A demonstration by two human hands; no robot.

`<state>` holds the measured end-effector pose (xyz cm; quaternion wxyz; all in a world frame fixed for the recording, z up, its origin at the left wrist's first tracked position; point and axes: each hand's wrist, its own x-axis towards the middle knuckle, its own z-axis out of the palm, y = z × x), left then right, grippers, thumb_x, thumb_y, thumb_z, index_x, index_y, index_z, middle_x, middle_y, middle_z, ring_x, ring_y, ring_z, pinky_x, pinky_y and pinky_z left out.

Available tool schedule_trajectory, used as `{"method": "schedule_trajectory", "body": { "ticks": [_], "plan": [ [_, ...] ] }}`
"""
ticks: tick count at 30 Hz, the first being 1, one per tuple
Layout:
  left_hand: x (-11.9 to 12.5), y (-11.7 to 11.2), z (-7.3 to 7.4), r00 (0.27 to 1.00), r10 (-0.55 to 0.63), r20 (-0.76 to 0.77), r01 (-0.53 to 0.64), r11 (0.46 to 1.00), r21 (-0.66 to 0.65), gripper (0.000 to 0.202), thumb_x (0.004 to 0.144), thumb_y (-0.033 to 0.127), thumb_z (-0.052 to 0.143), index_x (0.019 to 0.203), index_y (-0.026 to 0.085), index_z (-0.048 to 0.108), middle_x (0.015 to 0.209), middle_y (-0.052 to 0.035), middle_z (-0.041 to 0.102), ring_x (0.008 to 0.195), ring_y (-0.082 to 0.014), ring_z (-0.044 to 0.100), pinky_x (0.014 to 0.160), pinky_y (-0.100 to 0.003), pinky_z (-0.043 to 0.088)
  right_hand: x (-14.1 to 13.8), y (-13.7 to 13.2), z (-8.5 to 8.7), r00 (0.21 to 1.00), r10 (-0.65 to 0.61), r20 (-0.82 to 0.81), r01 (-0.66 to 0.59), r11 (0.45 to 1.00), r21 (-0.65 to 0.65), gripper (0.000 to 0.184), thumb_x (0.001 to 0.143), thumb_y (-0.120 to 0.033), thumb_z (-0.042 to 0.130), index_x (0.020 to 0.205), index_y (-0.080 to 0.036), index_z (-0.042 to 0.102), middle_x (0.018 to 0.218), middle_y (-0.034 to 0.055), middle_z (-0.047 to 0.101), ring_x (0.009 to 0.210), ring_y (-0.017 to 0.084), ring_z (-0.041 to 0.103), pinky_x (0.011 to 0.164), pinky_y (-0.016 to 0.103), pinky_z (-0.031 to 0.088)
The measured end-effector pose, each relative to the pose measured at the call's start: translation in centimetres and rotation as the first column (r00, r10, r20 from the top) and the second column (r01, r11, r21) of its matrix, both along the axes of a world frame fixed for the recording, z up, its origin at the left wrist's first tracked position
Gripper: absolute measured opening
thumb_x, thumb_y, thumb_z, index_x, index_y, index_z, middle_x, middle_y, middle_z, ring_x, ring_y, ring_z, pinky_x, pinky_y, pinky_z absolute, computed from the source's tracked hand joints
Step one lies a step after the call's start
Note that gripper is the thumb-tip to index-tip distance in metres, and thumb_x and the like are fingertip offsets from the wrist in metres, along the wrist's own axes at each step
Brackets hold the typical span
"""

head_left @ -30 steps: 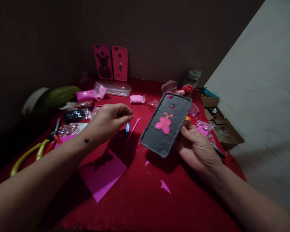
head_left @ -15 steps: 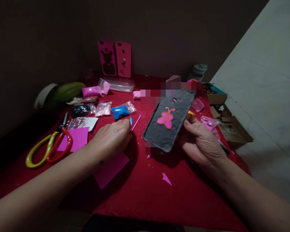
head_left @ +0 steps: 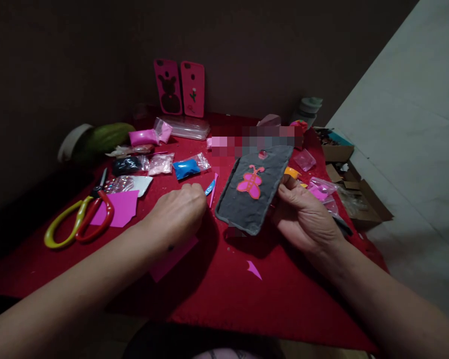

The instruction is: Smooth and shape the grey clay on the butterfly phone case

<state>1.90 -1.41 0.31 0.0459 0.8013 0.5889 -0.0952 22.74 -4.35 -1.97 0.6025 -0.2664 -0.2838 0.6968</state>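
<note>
In my right hand (head_left: 307, 214) is a dark grey, clay-covered phone case (head_left: 232, 199), gripped by its right edge and tilted above the table. On its face sit a pink butterfly with orange outlines (head_left: 250, 185) and an opening near the top. My left hand (head_left: 181, 207) is closed, knuckles up, left of the case; its fingertips are hidden, so what it holds does not show. Right beside its fingers are a slim pink stick (head_left: 213, 192) and a small blue-and-white piece (head_left: 210, 187). A pink sheet (head_left: 172, 262) lies partly under the left wrist.
Scissors with yellow and red handles (head_left: 78, 219) lie at left by another pink sheet (head_left: 125, 207). Bags of blue (head_left: 187, 168) and black clay (head_left: 125, 165) lie behind. Two decorated phone cases (head_left: 193, 89) lean on the wall. Cardboard boxes (head_left: 362, 199) stand at right.
The phone case has shifted slightly left with my right hand. Beside my left hand, the pink stick has turned more upright and the blue-and-white piece shows more.
</note>
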Motion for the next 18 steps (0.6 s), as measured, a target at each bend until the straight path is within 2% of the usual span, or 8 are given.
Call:
{"method": "schedule_trajectory", "body": {
  "ticks": [5, 9, 11, 13, 14, 15, 16, 18],
  "plan": [
    [0.6, 0.1, 0.0, 1.0, -0.024, 0.008, 0.024, 1.0, 0.018, 0.027, 0.081, 0.012, 0.037, 0.094, 0.011, 0.06, 0.083, -0.0198, 0.068, 0.07, -0.0321, 0.067, 0.055, -0.036, 0.044, 0.2, 0.0, 0.0, 1.0, -0.026, 0.011, 0.026, 0.999, -0.037, 0.011, 0.078, -0.015, 0.068, 0.078, -0.023, 0.062, 0.08, -0.0041, 0.071, 0.084, 0.017, 0.067, 0.091, 0.04, 0.051],
    [-0.3, 1.1, -0.4, 0.997, -0.015, 0.069, 0.009, 0.996, 0.091, 0.018, 0.082, 0.02, 0.039, 0.083, 0.016, 0.057, 0.078, -0.0135, 0.065, 0.062, -0.0264, 0.063, 0.052, -0.033, 0.039, 0.3, 0.2, -0.1, 0.999, -0.037, -0.027, 0.035, 0.998, -0.055, 0.015, 0.075, -0.016, 0.072, 0.083, -0.025, 0.063, 0.083, -0.0053, 0.071, 0.075, 0.013, 0.065, 0.083, 0.034, 0.053],
    [-1.1, 1.6, 0.3, 0.991, -0.019, 0.131, -0.001, 0.989, 0.149, 0.018, 0.083, 0.025, 0.038, 0.081, 0.019, 0.055, 0.071, -0.0083, 0.062, 0.057, -0.0225, 0.059, 0.051, -0.032, 0.036, 0.2, 0.2, -0.2, 0.998, -0.037, -0.05, 0.033, 0.998, -0.06, 0.019, 0.073, -0.015, 0.074, 0.086, -0.024, 0.064, 0.088, -0.0044, 0.072, 0.077, 0.012, 0.066, 0.082, 0.03, 0.053],
    [-1.9, 1.8, 1.7, 0.974, -0.029, 0.225, -0.022, 0.975, 0.221, 0.022, 0.087, 0.029, 0.033, 0.081, 0.02, 0.053, 0.067, -0.0041, 0.058, 0.056, -0.0188, 0.055, 0.054, -0.031, 0.037, 0.0, 0.3, -0.2, 0.998, -0.033, -0.056, 0.03, 0.998, -0.062, 0.022, 0.071, -0.014, 0.076, 0.087, -0.023, 0.064, 0.092, -0.0032, 0.073, 0.082, 0.012, 0.066, 0.083, 0.029, 0.054],
    [-2.2, 1.8, 2.5, 0.953, -0.06, 0.296, -0.013, 0.971, 0.239, 0.026, 0.09, 0.03, 0.03, 0.082, 0.021, 0.053, 0.068, -0.0021, 0.058, 0.059, -0.0169, 0.055, 0.058, -0.03, 0.039, 0.0, 0.3, -0.2, 0.998, -0.033, -0.05, 0.03, 0.998, -0.064, 0.022, 0.071, -0.014, 0.076, 0.088, -0.023, 0.065, 0.092, -0.003, 0.073, 0.083, 0.012, 0.067, 0.084, 0.029, 0.054],
    [-2.3, 1.5, 3.3, 0.894, -0.103, 0.436, -0.039, 0.952, 0.304, 0.028, 0.09, 0.032, 0.031, 0.075, 0.022, 0.052, 0.062, 0.0003, 0.055, 0.053, -0.0143, 0.05, 0.054, -0.028, 0.037, -0.1, 0.3, -0.3, 0.999, -0.035, -0.04, 0.032, 0.997, -0.065, 0.023, 0.07, -0.014, 0.077, 0.088, -0.023, 0.065, 0.093, -0.0029, 0.073, 0.084, 0.012, 0.067, 0.084, 0.029, 0.054],
    [-2.4, 1.2, 3.9, 0.844, -0.132, 0.52, -0.035, 0.954, 0.299, 0.027, 0.09, 0.034, 0.036, 0.072, 0.022, 0.053, 0.059, 0.0025, 0.054, 0.051, -0.0121, 0.047, 0.052, -0.026, 0.036, -0.2, 0.3, -0.3, 0.999, -0.041, -0.028, 0.039, 0.997, -0.065, 0.023, 0.071, -0.015, 0.077, 0.089, -0.023, 0.065, 0.092, -0.0032, 0.073, 0.083, 0.013, 0.067, 0.082, 0.03, 0.055],
    [-2.3, 0.4, 4.6, 0.763, -0.149, 0.629, -0.09, 0.939, 0.332, 0.028, 0.089, 0.039, 0.044, 0.07, 0.021, 0.056, 0.057, 0.0045, 0.054, 0.05, -0.0101, 0.048, 0.049, -0.024, 0.036, -0.2, 0.3, -0.4, 0.999, -0.052, -0.003, 0.051, 0.997, -0.063, 0.023, 0.071, -0.015, 0.076, 0.09, -0.024, 0.066, 0.089, -0.0041, 0.073, 0.077, 0.013, 0.067, 0.074, 0.03, 0.057]
  ]
}}
